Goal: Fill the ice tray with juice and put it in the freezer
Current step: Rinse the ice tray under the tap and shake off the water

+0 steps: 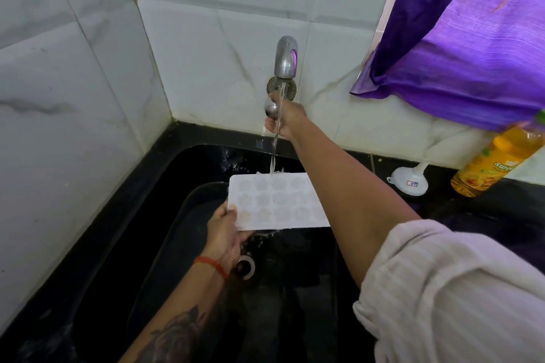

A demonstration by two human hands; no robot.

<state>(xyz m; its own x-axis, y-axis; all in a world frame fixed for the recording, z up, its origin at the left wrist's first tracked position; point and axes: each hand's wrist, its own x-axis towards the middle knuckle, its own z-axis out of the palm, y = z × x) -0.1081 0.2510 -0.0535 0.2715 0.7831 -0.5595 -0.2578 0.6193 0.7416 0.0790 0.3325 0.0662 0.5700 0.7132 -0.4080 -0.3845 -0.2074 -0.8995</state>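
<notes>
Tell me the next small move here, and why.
Probably turn the tap off. The right hand is already on the tap handle, and water from the tap is running onto the white ice tray that the left hand holds by its corner over the black sink. The juice bottle and funnel wait on the counter, so rinsing looks like the step before filling.
</notes>
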